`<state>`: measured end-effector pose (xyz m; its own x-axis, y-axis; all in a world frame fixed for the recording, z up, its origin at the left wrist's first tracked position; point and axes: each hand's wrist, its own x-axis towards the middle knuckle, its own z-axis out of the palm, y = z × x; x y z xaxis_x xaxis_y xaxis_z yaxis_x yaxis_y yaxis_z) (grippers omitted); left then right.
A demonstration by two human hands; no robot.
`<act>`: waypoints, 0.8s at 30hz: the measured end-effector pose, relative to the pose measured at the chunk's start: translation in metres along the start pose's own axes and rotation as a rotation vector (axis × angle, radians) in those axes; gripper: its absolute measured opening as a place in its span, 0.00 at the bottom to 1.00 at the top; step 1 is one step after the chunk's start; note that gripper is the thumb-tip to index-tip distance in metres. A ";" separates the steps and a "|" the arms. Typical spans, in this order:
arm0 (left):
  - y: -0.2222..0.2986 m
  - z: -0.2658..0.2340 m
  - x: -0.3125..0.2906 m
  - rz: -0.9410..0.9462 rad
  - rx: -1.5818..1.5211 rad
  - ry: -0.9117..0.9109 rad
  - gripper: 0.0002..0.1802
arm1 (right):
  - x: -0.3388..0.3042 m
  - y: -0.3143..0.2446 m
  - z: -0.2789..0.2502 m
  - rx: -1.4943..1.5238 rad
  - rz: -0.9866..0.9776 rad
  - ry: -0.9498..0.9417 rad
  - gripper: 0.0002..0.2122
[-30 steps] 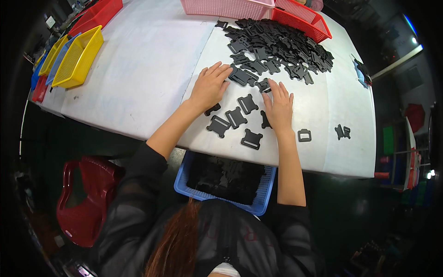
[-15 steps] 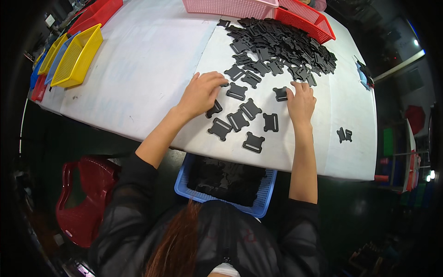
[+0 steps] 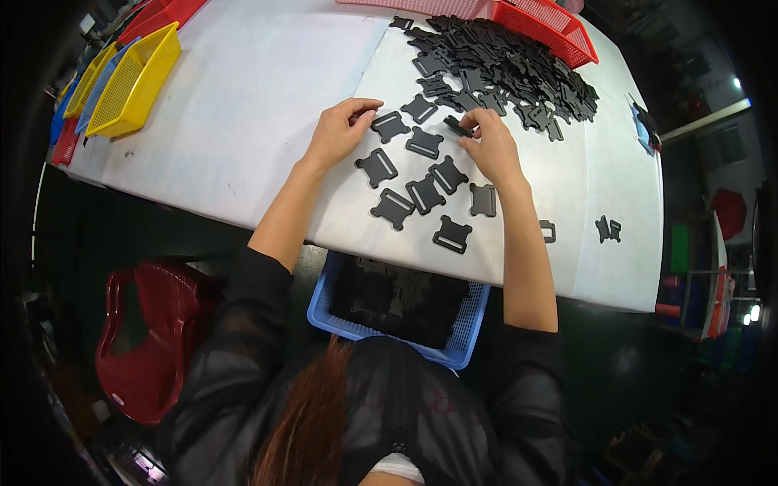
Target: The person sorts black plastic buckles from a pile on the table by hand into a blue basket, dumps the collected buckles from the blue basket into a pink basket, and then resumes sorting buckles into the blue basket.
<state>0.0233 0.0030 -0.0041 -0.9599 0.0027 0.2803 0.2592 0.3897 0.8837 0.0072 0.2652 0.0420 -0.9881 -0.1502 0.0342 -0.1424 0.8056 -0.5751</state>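
Observation:
My right hand (image 3: pixel 494 150) pinches a black plastic buckle (image 3: pixel 459 126) between thumb and fingers, tilted up on edge over the table. My left hand (image 3: pixel 342 131) holds nothing, thumb and fingers apart, right beside a flat buckle (image 3: pixel 391 126) with one slot. Several more such buckles lie spread between and below the hands, among them one (image 3: pixel 377 167) near my left wrist, one (image 3: pixel 424 143) in the middle and one (image 3: pixel 452 234) close to the table's front edge. Part of a buckle (image 3: pixel 549 232) shows beside my right forearm.
A large pile of black buckles (image 3: pixel 510 69) fills the far right, in front of a red basket (image 3: pixel 559 36) and a pink basket (image 3: pixel 421 6). Yellow baskets (image 3: pixel 134 85) stand far left. A blue crate (image 3: pixel 324 304) with dark pieces sits below the table edge, near a red chair (image 3: pixel 154 340).
My right hand has moved left and lifted a buckle. My left hand has shifted a little away, leaving a buckle flat beside its fingertips.

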 end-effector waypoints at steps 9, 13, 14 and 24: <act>0.066 0.018 -0.089 0.454 0.456 -0.370 0.27 | -0.121 0.022 0.018 -0.272 -0.308 0.078 0.26; 0.068 0.042 -0.116 0.467 0.593 -0.559 0.31 | -0.139 0.016 0.023 -0.346 -0.390 0.038 0.28; 0.070 0.042 -0.124 0.470 0.594 -0.560 0.31 | -0.147 0.015 0.025 -0.346 -0.389 0.040 0.28; 0.087 -0.004 -0.111 0.399 0.118 -0.424 0.19 | -0.163 0.005 0.005 0.066 -0.333 0.232 0.18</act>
<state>0.1526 0.0330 0.0430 -0.7559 0.5286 0.3864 0.6183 0.3822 0.6868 0.1677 0.2908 0.0300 -0.8766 -0.2571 0.4067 -0.4602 0.6950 -0.5525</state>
